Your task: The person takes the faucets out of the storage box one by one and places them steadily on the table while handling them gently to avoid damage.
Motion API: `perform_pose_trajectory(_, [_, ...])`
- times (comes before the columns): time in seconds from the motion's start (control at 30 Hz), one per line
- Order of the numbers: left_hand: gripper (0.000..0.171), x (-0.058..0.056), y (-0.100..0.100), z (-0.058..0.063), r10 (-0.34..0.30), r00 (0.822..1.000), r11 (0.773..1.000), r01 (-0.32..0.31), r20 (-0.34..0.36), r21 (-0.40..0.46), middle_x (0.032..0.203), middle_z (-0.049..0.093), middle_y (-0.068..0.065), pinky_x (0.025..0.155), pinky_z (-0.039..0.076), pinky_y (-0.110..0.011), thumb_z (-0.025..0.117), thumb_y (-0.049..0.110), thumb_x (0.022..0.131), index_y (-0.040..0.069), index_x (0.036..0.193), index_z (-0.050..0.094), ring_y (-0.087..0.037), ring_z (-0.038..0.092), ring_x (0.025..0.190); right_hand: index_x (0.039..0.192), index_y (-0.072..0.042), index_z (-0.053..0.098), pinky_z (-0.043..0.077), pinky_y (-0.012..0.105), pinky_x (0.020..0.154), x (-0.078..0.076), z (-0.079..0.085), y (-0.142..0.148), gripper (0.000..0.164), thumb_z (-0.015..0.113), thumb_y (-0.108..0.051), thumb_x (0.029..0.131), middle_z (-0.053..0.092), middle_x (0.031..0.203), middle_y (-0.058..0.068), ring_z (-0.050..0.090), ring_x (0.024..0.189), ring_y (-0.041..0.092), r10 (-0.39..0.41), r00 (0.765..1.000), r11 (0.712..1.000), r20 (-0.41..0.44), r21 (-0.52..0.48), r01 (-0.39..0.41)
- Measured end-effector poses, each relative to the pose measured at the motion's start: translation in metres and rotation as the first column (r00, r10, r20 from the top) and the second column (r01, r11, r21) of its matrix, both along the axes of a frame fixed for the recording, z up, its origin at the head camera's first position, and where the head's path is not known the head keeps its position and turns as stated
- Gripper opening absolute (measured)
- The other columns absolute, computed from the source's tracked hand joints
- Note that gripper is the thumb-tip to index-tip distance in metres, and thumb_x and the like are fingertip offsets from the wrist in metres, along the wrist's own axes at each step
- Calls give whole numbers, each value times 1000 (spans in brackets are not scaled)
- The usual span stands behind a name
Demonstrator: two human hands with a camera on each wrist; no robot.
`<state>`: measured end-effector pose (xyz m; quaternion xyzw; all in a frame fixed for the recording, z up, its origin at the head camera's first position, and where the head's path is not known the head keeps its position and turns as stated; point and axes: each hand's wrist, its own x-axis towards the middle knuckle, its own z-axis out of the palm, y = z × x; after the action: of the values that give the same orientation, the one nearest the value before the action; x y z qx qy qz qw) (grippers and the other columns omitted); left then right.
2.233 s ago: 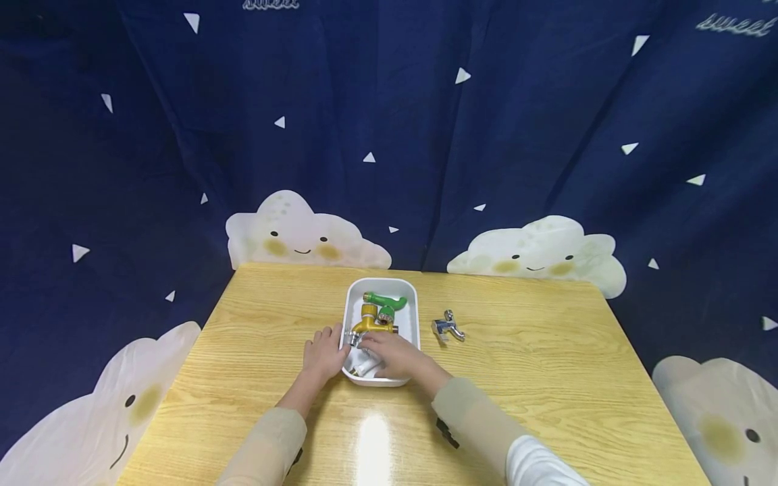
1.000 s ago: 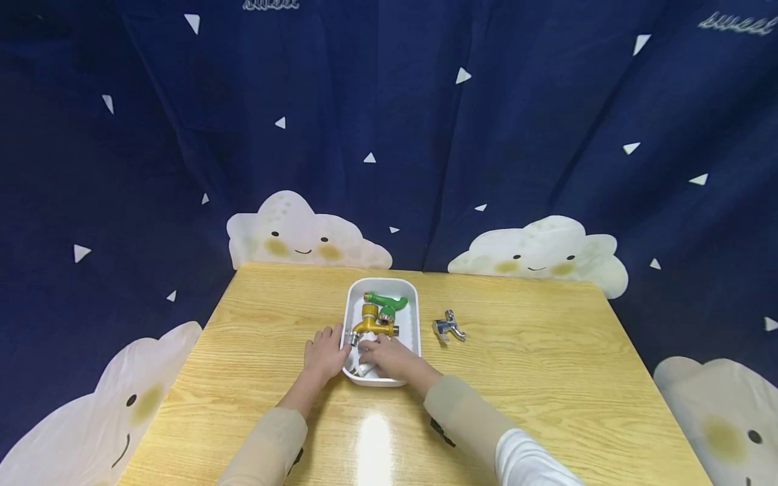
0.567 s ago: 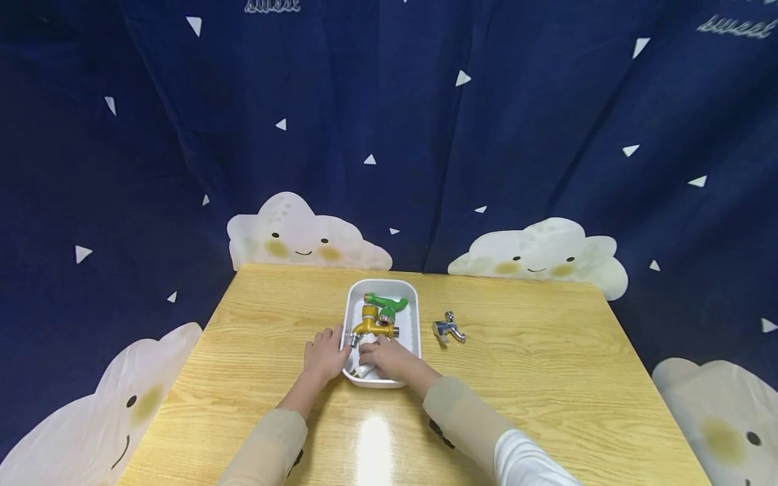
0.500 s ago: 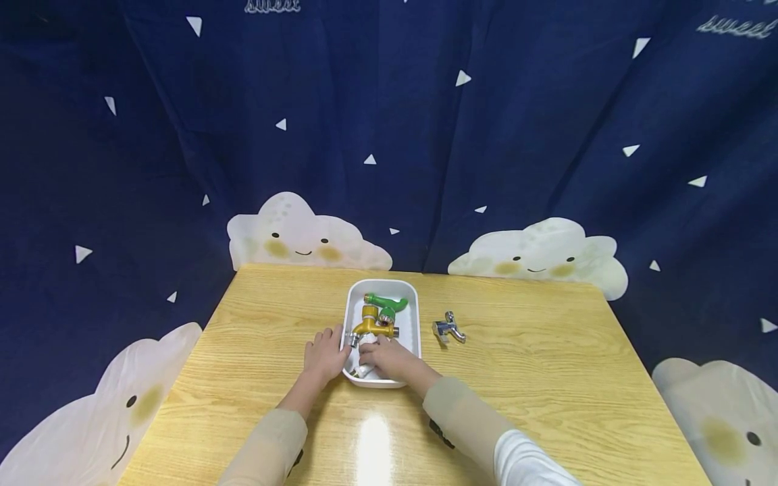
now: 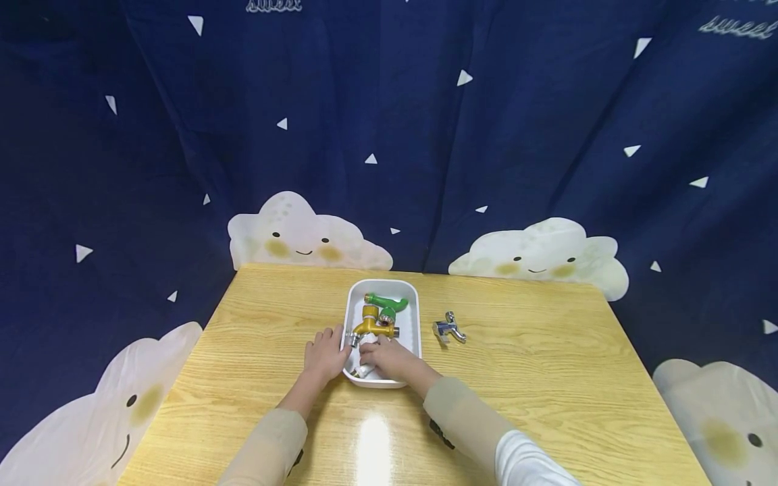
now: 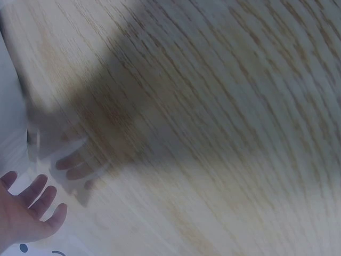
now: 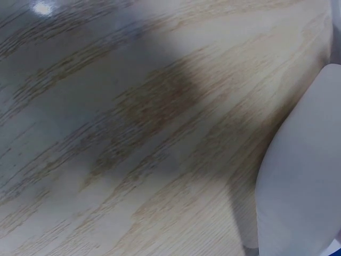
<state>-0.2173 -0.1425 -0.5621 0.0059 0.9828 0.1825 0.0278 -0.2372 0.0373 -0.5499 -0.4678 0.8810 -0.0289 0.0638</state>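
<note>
In the head view a white tray point(image 5: 418, 324) stands on the wooden table. My right hand point(image 5: 394, 358) is inside its near half, fingers curled over a white tap point(image 5: 365, 370) that the hand partly covers. My left hand point(image 5: 325, 352) rests against the tray's left side, its thumb by the rim; in the left wrist view its fingers point(image 6: 45, 202) are spread and loosely bent. A gold tap point(image 5: 372, 327) lies just beyond the right hand, with a green tap point(image 5: 389, 302) behind it at the tray's far end. The right wrist view shows neither the right hand nor the tap.
A chrome tap point(image 5: 448, 329) lies on the table point(image 5: 535, 378) to the right of the tray. Behind the table hangs a dark blue curtain point(image 5: 389, 101) printed with clouds and white triangles. A pale surface point(image 7: 303, 170) fills the right of the right wrist view.
About two seconds ago the right hand was over the same near half of the tray; it has shifted slightly and more of the white tap's top shows. The left hand has stayed put.
</note>
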Motion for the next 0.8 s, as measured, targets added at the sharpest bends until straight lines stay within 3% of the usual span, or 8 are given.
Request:
perform_pose_trajectory(0.4, [52,0,0,-1,-3,1000,1000,3,3,-1,118,50,-17,85,38,-53,46,36,88,11,133,39,-34,45,108,111,-24,65,46,37,85,0,2,2,32,61,-10,82,51,128,-6,50,105,23,-14,1000,1000,10,-20,14])
perform_pose_trajectory(0.8, [53,0,-1,0,-1,1000,1000,1,3,2,119,51,-17,85,37,-54,45,36,88,11,134,39,-35,45,109,110,-23,66,45,37,85,-3,12,9,30,60,-11,83,53,127,-4,50,104,24,-26,998,998,-49,-62,23])
